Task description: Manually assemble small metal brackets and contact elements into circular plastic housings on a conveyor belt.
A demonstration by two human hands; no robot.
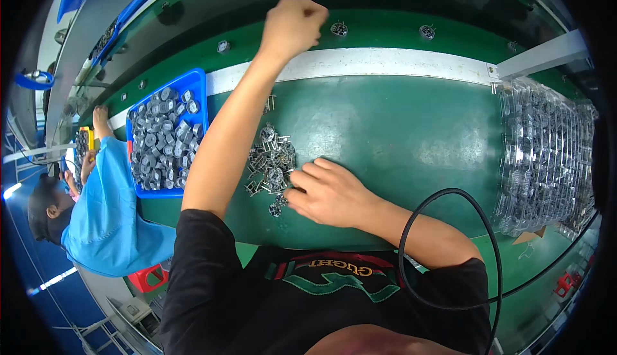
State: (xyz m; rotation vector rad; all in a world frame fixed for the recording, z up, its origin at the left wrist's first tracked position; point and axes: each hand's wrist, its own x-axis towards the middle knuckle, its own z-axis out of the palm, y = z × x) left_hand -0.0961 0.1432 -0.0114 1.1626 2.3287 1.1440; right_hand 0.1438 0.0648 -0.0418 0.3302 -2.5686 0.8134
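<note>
Stretched out over the far green belt, my left hand (295, 27) is closed with its fingers curled in. Whatever it may hold is hidden. A small round part with metal pins (339, 29) lies on the belt just right of it. My right hand (331, 194) rests palm down on the green worktop, fingers apart and bent, its tips at the right edge of a pile of small metal pin parts (273, 162). No part shows in its fingers. Left of my left forearm stands a blue tray (204, 98) heaped with small grey round housings (164, 139).
A white rail (385, 62) divides the worktop (385, 136) from the belt (379, 27), which carries several spaced parts. Stacked clear plastic trays (546, 155) fill the right end. A black cable (405, 239) loops over my right forearm. At left works a person in blue (116, 220).
</note>
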